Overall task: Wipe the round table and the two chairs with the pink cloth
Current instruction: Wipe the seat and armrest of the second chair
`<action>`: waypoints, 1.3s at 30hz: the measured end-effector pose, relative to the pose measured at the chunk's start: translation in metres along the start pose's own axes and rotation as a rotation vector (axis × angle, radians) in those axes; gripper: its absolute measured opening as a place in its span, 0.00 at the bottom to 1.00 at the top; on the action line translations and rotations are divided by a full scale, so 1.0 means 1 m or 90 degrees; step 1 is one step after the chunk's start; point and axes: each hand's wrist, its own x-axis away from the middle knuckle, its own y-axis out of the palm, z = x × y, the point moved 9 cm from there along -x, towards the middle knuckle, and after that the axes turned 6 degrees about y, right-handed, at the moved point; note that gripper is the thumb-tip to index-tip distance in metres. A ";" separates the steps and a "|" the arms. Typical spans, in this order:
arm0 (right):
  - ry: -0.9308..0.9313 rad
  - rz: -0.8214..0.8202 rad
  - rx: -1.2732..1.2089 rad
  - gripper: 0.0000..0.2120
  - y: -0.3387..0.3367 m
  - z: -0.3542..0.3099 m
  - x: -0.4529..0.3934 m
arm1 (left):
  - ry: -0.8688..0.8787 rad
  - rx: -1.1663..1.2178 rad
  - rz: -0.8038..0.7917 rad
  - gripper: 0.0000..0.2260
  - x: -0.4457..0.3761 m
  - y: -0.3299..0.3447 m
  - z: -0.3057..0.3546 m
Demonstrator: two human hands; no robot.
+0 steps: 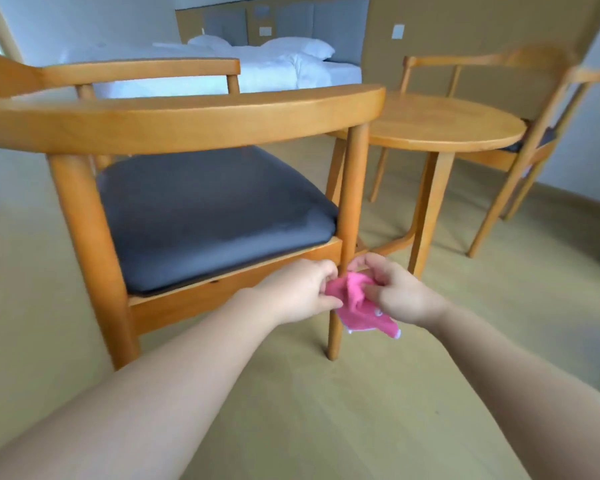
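- At twelve o'clock, far back, a bed (267, 69) with white pillows and bedding lies against a padded headboard.
- From nine o'clock to the centre stands the near chair (174, 116), the largest thing in view — a curved wooden armrest rail above a dark grey seat cushion (208, 216).
- At one o'clock the round table (440, 124) stands just beside the near chair, its top bare wood.
- At two o'clock, beyond the table, the far chair (520, 109) stands on the pale wooden floor (361, 410).
- Just below centre, the near chair's front leg (350, 202) runs down between the two hands.
- At about five o'clock from the centre, the right hand (395, 292) pinches the pink cloth (352, 296) with curled fingers, thumb on top.
- At about seven o'clock from the centre, the left hand (300, 289) grips the other side of the cloth, fingers curled onto it.
- The cloth is bunched against the front leg at seat-rail height — whether it wraps fully round the leg cannot be told; a corner with a pale edge hangs below the right hand.
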 end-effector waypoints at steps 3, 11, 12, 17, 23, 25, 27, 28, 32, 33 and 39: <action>0.076 0.062 -0.109 0.10 -0.049 0.010 0.017 | 0.030 0.069 -0.003 0.14 -0.044 -0.002 0.036; 0.212 0.180 -0.118 0.11 -0.213 -0.111 0.068 | 0.068 0.111 -0.076 0.11 -0.119 -0.139 0.158; 0.211 0.184 -0.113 0.11 -0.234 -0.143 0.073 | 0.069 0.116 -0.077 0.11 -0.124 -0.173 0.172; 0.171 0.242 -0.121 0.10 -0.334 -0.305 0.085 | 0.084 0.095 -0.066 0.14 -0.136 -0.353 0.211; 0.136 0.214 -0.078 0.25 -0.359 -0.491 0.072 | 0.064 0.122 -0.040 0.16 -0.093 -0.561 0.194; 0.121 0.224 -0.052 0.27 -0.351 -0.532 0.060 | 0.057 0.126 -0.020 0.16 -0.075 -0.606 0.175; 0.110 0.231 -0.033 0.29 -0.337 -0.562 0.046 | 0.045 0.122 -0.002 0.17 -0.059 -0.639 0.151; 0.102 0.236 -0.032 0.29 -0.329 -0.573 0.038 | 0.039 0.117 0.007 0.17 -0.051 -0.651 0.138; 0.067 0.238 -0.051 0.25 -0.290 -0.604 0.008 | 0.016 0.100 0.021 0.16 -0.031 -0.678 0.090; 0.051 0.225 -0.053 0.24 -0.282 -0.611 0.000 | 0.017 0.094 0.021 0.16 -0.028 -0.681 0.081; 0.014 0.193 -0.093 0.20 -0.270 -0.631 -0.059 | -0.006 0.130 0.021 0.17 -0.040 -0.689 0.035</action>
